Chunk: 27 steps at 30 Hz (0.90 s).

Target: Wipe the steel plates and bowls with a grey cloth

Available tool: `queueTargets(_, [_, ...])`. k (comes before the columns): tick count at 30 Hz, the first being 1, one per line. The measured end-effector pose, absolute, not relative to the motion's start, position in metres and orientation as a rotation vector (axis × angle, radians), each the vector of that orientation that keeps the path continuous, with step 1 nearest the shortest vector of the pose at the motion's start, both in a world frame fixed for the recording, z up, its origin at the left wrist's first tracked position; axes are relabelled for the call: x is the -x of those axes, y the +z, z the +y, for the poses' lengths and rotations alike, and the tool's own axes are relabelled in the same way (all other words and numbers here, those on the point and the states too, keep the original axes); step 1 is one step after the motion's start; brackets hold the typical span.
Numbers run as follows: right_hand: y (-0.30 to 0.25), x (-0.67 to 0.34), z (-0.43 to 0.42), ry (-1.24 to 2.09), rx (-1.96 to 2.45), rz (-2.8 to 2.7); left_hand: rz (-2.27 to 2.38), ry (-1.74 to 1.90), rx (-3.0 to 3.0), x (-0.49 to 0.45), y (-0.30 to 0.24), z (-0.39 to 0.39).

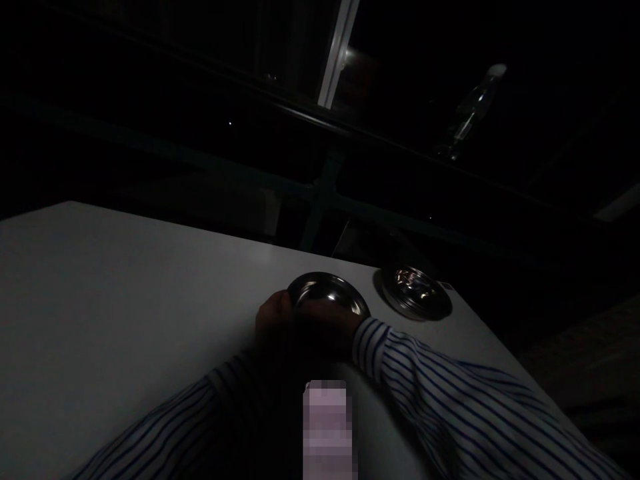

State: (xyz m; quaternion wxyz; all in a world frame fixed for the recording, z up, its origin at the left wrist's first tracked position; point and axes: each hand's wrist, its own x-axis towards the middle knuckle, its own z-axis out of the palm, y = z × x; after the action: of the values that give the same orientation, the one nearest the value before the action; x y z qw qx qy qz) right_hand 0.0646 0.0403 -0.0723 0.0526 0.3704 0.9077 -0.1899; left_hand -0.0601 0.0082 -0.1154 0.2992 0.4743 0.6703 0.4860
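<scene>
Near the far edge of the flat white table (150, 287), the left hand (274, 321) holds 1 shiny round steel bowl (327, 285); I cannot tell the shadowed right hand (331, 325)'s grip across it. Near the table's far-right corner sits 1 round metal dish (416, 295); I see most room table-left.

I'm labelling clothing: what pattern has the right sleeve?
Right sleeve: pale with blue stripes; best in head view.

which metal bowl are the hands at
The left bowl, with the left hand at its rim and the right hand across its near side. The right bowl sits apart, near the edge of the table.
</scene>
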Motion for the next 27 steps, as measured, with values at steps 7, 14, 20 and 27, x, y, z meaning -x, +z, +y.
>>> queueTargets(7, [-0.076, -0.085, 0.074, -0.252, -1.361, 2.746, 1.755, 1.294, -1.271, 0.060, -0.116, 0.008])
queueTargets(14, [-0.068, -0.085, 0.036, -0.384, -1.177, 2.783, 1.762, 1.303, -1.257, 0.059, -0.118, 0.009])
queueTargets(20, [-0.069, -0.090, 0.044, -0.446, -1.182, 2.796, 1.750, 1.314, -1.286, 0.059, -0.119, 0.008])
queueTargets(27, [-0.085, -0.093, 0.049, -0.481, -1.295, 2.790, 1.751, 1.294, -1.306, 0.061, -0.119, 0.009])
